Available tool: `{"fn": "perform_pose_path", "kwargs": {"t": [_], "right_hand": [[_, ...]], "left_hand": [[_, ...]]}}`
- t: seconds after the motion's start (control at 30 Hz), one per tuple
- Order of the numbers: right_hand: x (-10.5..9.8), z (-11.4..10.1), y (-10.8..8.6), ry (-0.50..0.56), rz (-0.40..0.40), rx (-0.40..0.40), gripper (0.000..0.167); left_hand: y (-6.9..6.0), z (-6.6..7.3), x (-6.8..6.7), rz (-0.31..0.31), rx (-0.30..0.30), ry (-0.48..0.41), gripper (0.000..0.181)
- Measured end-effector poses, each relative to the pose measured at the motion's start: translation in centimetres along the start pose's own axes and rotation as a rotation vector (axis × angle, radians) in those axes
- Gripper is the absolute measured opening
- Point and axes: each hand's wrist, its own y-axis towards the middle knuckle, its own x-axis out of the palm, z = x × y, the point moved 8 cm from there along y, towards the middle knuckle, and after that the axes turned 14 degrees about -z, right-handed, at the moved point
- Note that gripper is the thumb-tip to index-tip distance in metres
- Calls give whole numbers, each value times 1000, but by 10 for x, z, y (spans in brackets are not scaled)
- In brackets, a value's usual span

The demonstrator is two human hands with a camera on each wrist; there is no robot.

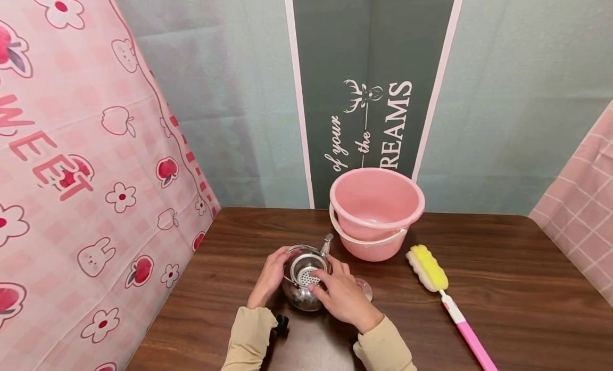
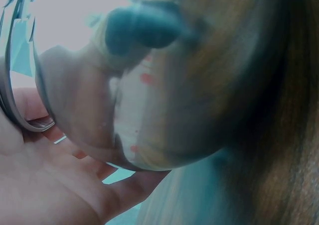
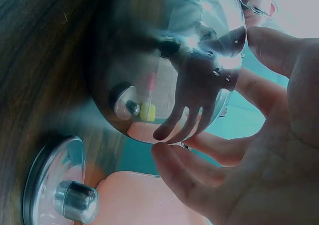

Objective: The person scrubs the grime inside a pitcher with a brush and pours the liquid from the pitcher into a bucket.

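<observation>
A shiny metal teapot [image 1: 306, 299] stands on the table with its lid off and its short spout pointing to the back right. In its open mouth sits a perforated strainer [image 1: 308, 276]. My left hand [image 1: 269, 278] holds the pot's left side; in the left wrist view its fingers [image 2: 134, 190] curve round the polished body. On the other side my right hand [image 1: 342, 294] grips the pot, with its thumb and a finger over the mouth's rim. Water drops show on the metal near that thumb in the right wrist view. The lid [image 3: 62, 185], with a metal knob, lies right of the pot.
A pink bucket [image 1: 375, 248] with a white handle stands behind the pot to the right. Farther right lies a sponge brush [image 1: 431, 270] with a pink and white handle. Fabric curtains [image 1: 239, 94] rise behind and beside the wooden table [image 1: 503, 264].
</observation>
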Motion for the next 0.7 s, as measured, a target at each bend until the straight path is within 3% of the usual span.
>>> {"fn": "perform_pose_path", "kwargs": {"t": [0.23,0.53,0.7], "right_hand": [[0,-1,-1,-16,-2,-1,30],[1,-2,0,-44,1,-5,20],[1,-2,0,-47,2,-3,15]], "left_hand": [[2,-4,0,-12,-7,-11,37],[-10,29,5,-45,-6,-23,37],[-11,31,6,-47,-13,-29,37]]}}
